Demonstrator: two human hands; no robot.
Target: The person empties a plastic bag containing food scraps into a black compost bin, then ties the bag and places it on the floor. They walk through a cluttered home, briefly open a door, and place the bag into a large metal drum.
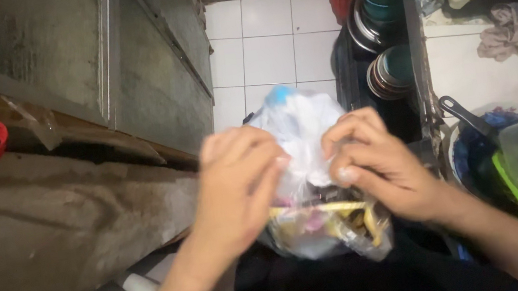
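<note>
Both hands (303,173) pinched on plastic bag (300,126)

Thin, glossy, crinkled clear plastic for the bag (301,133), dull scuffed sheet metal on the cabinet (155,79), glazed smooth white tile on the floor (265,43), soft matt cloth in the rag (513,32).

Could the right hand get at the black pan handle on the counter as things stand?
Probably not at once: the right hand and left hand both grip the plastic bag; the path to the pan handle looks open.
</note>
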